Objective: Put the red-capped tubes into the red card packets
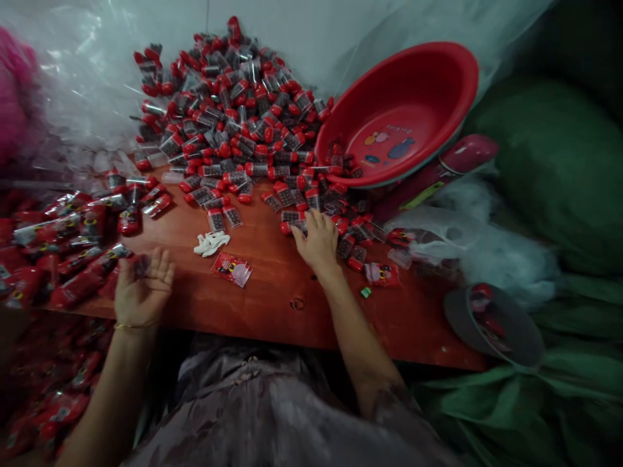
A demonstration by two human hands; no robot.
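Observation:
My left hand (143,292) is turned palm up above the table's left part, fingers spread. A small, dark, see-through blur shows by its fingertips; I cannot make out what it is. Beside it lie glossy red printed packets (78,288). At the front of a heap of clear, red-capped containers (238,139) with dark contents, my right hand (318,243) reaches down with thumb and fingers apart. Its thumb and index finger are at a red-capped container (286,227), with no firm grip visible. Between the hands are flat red printed sachets (232,268) and a crumpled white piece (211,243).
A red basin (413,71) leans tilted at the back right, against a dark pink bottle-like object (467,154). Clear plastic bags (506,253) and a grey round container (528,337) stand right. More red packets (68,402) lie below the wooden table's (272,311) left edge.

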